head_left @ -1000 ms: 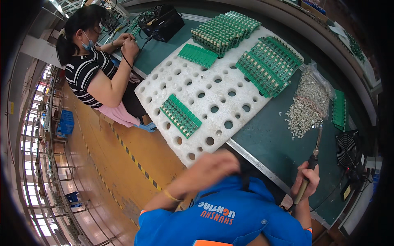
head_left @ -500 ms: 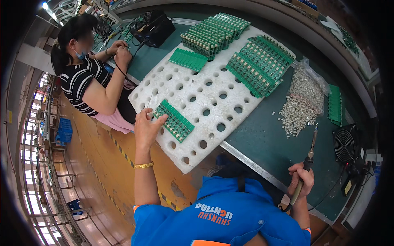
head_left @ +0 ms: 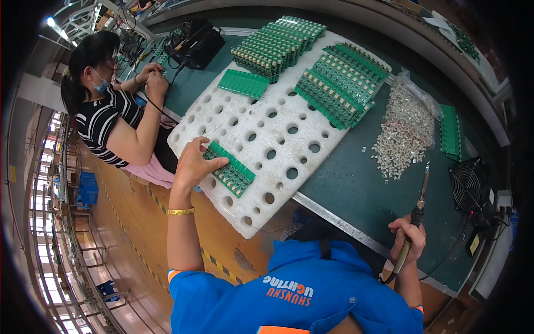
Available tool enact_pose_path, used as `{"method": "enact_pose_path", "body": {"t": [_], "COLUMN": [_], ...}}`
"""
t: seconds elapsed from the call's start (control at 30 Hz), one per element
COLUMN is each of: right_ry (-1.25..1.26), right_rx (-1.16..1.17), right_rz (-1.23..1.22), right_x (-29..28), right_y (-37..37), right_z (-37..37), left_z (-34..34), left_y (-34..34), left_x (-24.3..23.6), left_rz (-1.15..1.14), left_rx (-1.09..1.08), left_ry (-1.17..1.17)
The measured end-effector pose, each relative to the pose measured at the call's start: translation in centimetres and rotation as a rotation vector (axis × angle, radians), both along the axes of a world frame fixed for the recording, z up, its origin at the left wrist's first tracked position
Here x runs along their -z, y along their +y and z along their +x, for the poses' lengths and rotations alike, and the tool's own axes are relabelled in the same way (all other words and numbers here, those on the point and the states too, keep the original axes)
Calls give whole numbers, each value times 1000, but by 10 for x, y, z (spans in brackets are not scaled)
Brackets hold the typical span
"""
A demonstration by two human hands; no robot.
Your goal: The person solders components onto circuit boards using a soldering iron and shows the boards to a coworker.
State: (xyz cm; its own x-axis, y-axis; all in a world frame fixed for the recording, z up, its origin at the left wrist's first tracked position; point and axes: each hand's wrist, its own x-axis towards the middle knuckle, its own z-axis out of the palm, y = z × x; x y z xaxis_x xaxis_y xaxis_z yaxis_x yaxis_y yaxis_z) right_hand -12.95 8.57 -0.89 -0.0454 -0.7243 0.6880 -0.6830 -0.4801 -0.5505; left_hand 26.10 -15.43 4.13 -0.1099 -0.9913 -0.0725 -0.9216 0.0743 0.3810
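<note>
My left hand [head_left: 191, 162] grips the left end of a green circuit board panel [head_left: 233, 175] lying on a white perforated foam sheet [head_left: 286, 142], thumb on its top. A thin wire rises from near its fingertips. My right hand [head_left: 408, 241] is closed round the handle of a soldering iron [head_left: 420, 203], pointed upward below a heap of small pale components [head_left: 400, 147] beside a plastic bag.
Stacked panels [head_left: 339, 80] and a flat one [head_left: 243, 83] sit farther back on the foam. A co-worker [head_left: 114, 125] works at left by a black machine [head_left: 194, 44]. A fan [head_left: 466, 186] and upright panels [head_left: 450, 133] stand at right on the green bench [head_left: 350, 195].
My left hand has moved up from the lower middle onto the front panel's left end and closed on it. My right hand still holds the iron. The view has shifted slightly.
</note>
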Motion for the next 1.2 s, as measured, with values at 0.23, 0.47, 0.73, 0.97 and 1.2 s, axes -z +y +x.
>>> {"method": "enact_pose_path", "body": {"t": [0.23, 0.47, 0.73, 0.97, 1.2], "right_ry": [49, 12, -21, -64, -111], "right_rx": [28, 46, 17, 87, 195], "right_rz": [-19, -38, -67, -125, -20], "right_x": [-3, -1, -8, -5, 4], "right_y": [-2, -3, -2, 6, 28], "right_z": [-1, -3, -7, -9, -18], "left_z": [14, 22, 4, -107, -206], "left_y": [-20, -25, 12, 85, 152], "left_x": [5, -6, -49, -16, 42], "left_rz": [68, 247, 86, 520, 1093], "left_rx": [75, -77, -16, -164, 91], "left_ry": [77, 466, 763, 1331, 1398]}}
